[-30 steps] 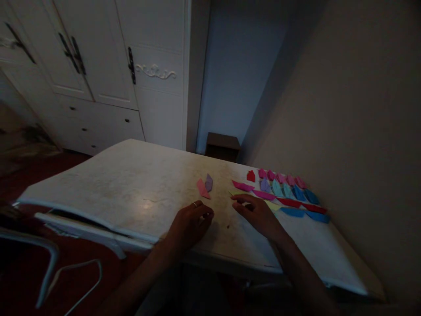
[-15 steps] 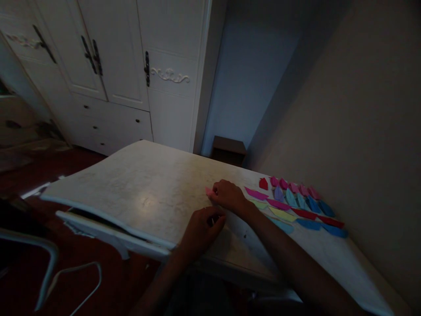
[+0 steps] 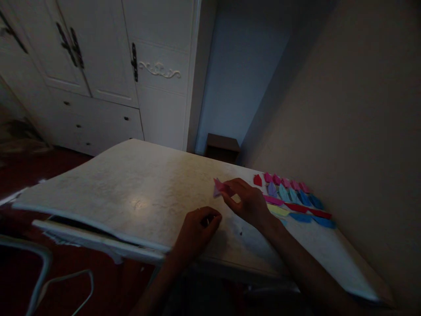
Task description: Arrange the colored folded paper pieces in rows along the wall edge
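Observation:
Between the thumb and fingers of my right hand [image 3: 246, 202] is a small folded paper piece [image 3: 218, 188], pink with a pale lavender part, just above the table top. My left hand [image 3: 197, 230] rests near the table's front edge, its fingers curled and thumb and forefinger pressed together. A tiny light spot shows inside that curl, too small to make out. Rows of coloured folded papers lie right of my right hand, among them a red one [image 3: 257, 180], a lavender one [image 3: 272, 189] and a yellow one [image 3: 278, 210], partly behind my wrist.
The marbled white table [image 3: 158, 171] has a partly open drawer [image 3: 98, 237] at its front left. A wall [image 3: 355, 131] runs along the right side. Behind stand a white wardrobe [image 3: 161, 105] and a small brown cabinet [image 3: 222, 142]. A metal chair frame [image 3: 42, 263] is at lower left.
My right hand has shifted right and turned, showing more of the pink and lavender paper in it. My left hand keeps its curl. The view has swung slightly.

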`<action>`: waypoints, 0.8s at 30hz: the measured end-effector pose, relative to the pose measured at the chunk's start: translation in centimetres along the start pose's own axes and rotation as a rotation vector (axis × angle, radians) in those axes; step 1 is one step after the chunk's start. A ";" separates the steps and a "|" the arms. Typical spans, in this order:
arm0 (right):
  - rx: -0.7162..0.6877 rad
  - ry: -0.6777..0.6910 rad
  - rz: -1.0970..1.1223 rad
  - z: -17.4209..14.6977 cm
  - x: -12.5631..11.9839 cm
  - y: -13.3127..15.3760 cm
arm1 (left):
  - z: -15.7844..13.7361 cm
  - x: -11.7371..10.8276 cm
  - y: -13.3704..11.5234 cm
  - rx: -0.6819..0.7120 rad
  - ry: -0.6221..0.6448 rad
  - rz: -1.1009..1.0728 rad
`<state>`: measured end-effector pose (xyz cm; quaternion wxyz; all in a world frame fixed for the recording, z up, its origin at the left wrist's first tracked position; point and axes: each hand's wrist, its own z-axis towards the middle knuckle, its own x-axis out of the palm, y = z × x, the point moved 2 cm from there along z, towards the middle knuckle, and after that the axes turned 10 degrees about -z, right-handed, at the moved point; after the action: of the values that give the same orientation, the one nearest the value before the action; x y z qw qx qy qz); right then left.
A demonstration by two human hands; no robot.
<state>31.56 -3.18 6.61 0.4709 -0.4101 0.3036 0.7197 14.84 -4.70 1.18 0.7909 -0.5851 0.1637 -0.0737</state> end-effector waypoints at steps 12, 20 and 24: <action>0.871 -0.246 0.701 -12.5 -5.5 -10.0 | 0.2 -0.1 0.2 -0.049 -0.010 0.095; 1.089 -0.352 0.862 -18.0 -7.0 -13.7 | 0.2 0.0 0.7 -0.054 -0.045 0.195; 1.053 -0.315 0.469 -20.0 -7.1 -15.3 | 0.2 0.0 0.9 -0.063 -0.053 0.231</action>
<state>53.35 -16.99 2.48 0.4787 0.0681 0.6285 0.6093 14.82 -4.28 0.36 0.7793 -0.5886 0.2115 0.0387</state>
